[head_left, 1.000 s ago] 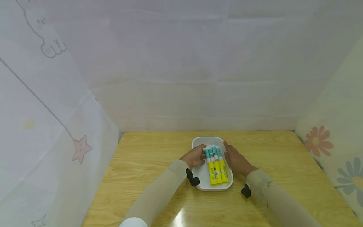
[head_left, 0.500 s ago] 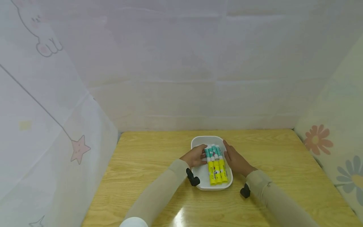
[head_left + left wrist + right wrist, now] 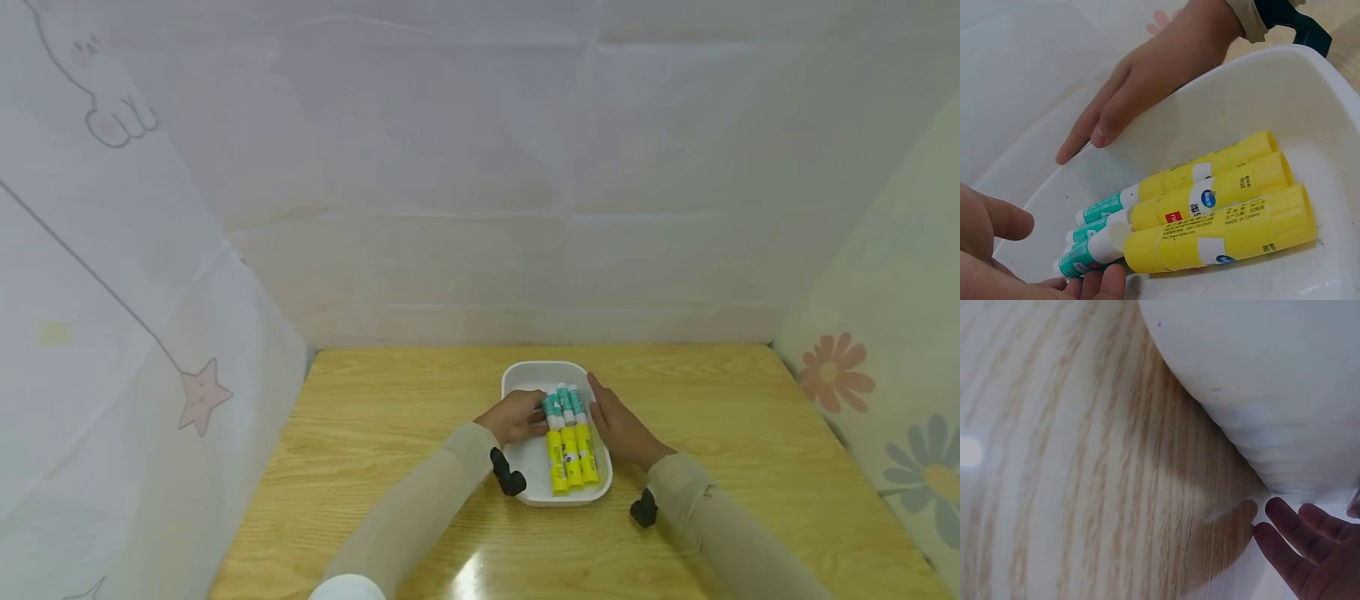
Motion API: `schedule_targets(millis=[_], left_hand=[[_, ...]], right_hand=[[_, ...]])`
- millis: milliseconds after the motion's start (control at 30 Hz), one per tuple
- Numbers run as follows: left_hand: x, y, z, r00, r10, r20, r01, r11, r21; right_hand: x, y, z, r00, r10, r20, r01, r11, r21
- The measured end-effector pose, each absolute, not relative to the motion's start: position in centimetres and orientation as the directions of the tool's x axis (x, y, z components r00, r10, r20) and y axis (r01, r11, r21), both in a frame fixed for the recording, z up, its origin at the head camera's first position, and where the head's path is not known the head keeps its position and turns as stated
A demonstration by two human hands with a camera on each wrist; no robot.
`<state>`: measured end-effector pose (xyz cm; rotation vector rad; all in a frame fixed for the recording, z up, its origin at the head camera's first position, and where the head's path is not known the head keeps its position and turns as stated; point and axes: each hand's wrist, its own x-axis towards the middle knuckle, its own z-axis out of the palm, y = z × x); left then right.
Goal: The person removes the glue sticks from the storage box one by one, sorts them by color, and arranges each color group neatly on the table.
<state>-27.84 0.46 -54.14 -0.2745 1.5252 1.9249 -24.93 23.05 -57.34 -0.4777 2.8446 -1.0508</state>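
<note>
We look to be lining up the yellow tubes [image 3: 1213,192] and teal-and-white tubes [image 3: 1090,232] inside the white tray [image 3: 534,481]. Our left hand [image 3: 514,417] is loose, fingers at the teal end; our right hand [image 3: 627,425] runs straight-fingered along the tray's right wall. Next probably calls for a light nudge. Three yellows lie side by side, just right of our left hand, black-printed.

A wood-grain table [image 3: 360,467] with a glare spot [image 3: 467,577] at its near part. A pale, creased far sheet [image 3: 465,183]. The left sheet [image 3: 82,392] shows a pink star [image 3: 204,397] and an outlined animal [image 3: 116,117]; the right sheet [image 3: 892,275], 1 red flower [image 3: 828,372] and 1 blue-grey flower [image 3: 939,477].
</note>
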Motion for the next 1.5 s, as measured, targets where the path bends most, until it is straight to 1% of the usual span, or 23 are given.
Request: schedule_targets(millis=[200, 467, 800, 1033, 1300, 1500], left_hand=[[-27.8, 1.2, -54.3, -0.792, 0.306, -0.529, -0.545, 0.038, 0.838], [-27.7, 1.8, -55.5, -0.836, 0.229, -0.499, -0.482, 0.13, 0.867], [-27.6, 2.2, -55.5, -0.867, 0.15, -0.474, -0.443, 0.199, 0.874], [-27.5, 2.6, -55.0, -0.871, 0.108, -0.48, -0.447, 0.233, 0.864], [-27.4, 2.6, -55.0, -0.866, 0.092, -0.492, -0.457, 0.254, 0.852], [-27.6, 2.5, -55.1, -0.868, 0.11, -0.484, -0.448, 0.246, 0.859]], right_hand=[[-24.8, 22.9, -57.3, -0.951, -0.306, 0.03, -0.249, 0.708, -0.661], [-24.7, 22.7, -57.5, -0.951, -0.307, 0.036, -0.254, 0.71, -0.656], [-24.9, 22.9, -57.4, -0.945, -0.323, 0.057, -0.284, 0.721, -0.632], [-25.0, 22.9, -57.2, -0.944, -0.325, 0.052, -0.283, 0.721, -0.632], [-25.0, 22.9, -57.5, -0.948, -0.317, 0.022, -0.257, 0.725, -0.639], [-25.1, 23.0, -57.4, -0.943, -0.329, 0.044, -0.283, 0.727, -0.626]])
